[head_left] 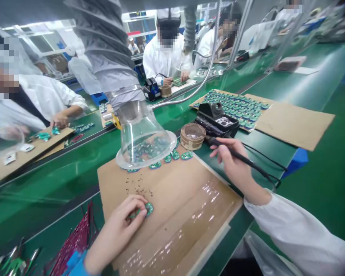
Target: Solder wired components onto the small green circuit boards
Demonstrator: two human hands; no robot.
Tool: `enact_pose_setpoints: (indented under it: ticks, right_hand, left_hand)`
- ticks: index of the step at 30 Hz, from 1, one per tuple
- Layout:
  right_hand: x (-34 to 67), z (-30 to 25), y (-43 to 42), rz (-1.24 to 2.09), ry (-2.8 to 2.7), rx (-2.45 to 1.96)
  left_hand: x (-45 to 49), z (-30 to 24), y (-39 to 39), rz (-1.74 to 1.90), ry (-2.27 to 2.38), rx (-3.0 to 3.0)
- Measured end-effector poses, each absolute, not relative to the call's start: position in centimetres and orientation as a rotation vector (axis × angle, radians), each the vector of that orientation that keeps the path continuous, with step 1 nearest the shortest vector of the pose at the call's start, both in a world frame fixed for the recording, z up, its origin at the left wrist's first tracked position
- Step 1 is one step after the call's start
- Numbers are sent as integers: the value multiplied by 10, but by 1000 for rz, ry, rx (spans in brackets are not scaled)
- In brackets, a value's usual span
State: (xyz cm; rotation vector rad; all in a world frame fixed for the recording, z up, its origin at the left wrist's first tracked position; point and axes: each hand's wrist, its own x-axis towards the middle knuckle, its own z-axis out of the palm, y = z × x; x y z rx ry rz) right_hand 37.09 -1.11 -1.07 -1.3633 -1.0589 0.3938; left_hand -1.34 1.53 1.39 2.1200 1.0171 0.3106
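Between thumb and fingers, my left hand (126, 214) pinches a small green circuit board (149, 209) on the taped cardboard sheet (178, 191). My right hand (232, 161) is closed around the dark handle of a soldering iron (237, 155), whose cable trails off to the right. The iron's front end is beside a round brown pot (193, 137); its tip is hard to make out there. Dark specks lie on the cardboard above my left hand. More green boards (186, 155) lie along the cardboard's far edge, some seen through a clear funnel hood (146, 142).
A grey hose (103, 50) holds the hood over the bench. Behind the pot stands a black iron stand (218, 119). Rows of boards (235, 105) fill a cardboard sheet at the right. Dark red wires (77, 241) lie at lower left. Co-workers in white sit opposite.
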Motion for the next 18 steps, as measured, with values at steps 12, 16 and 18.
enact_pose_setpoints:
  ticks: [12, 16, 18]
  right_hand:
    - [319, 11, -45, 770, -1294, -1417]
    - [290, 16, -37, 906, -1417, -1351]
    - [279, 13, -31, 963, -1425, -1293]
  left_hand:
    - [-10, 12, 17, 390, 1035, 1996]
    - [-10, 14, 19, 369, 1016, 2015]
    - [-10, 15, 21, 349, 993, 2027]
